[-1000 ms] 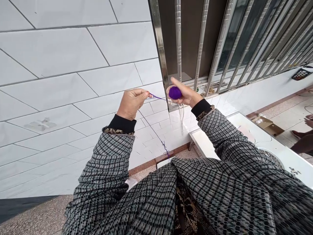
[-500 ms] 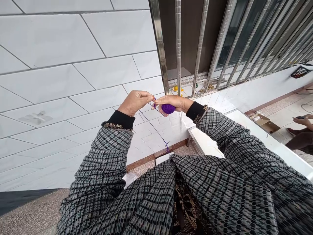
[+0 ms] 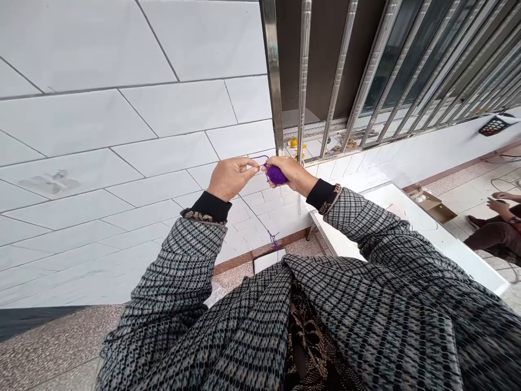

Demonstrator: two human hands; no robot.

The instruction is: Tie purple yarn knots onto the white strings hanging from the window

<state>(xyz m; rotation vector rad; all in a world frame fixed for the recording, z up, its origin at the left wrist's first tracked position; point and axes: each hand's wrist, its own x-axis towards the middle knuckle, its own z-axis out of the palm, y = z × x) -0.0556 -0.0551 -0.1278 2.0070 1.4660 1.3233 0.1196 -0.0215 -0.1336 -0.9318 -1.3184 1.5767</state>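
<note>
A small purple ball of yarn [image 3: 277,175] is held in my right hand [image 3: 290,171], its fingers curled round the far side. My left hand [image 3: 231,177] is closed, thumb and forefinger pinching a strand of purple yarn [image 3: 261,157] beside the ball. A short loop of the strand arcs between the two hands. From below my left hand a taut length of yarn [image 3: 257,217] slants down to a loose tangle [image 3: 274,239] in front of my jacket. Some of my fingertips are hidden behind the ball.
White wall tiles [image 3: 171,114] fill the left. Metal window bars [image 3: 303,81] stand ahead, with small yellow things [image 3: 293,143] on the sill. A white table [image 3: 378,217] extends to my right. Beyond it are an open cardboard box [image 3: 442,210] and a seated person's legs [image 3: 494,236].
My left hand has drawn slightly apart from the ball, and a loop of yarn now shows between the hands. My right hand still holds the ball. The view has shifted slightly.
</note>
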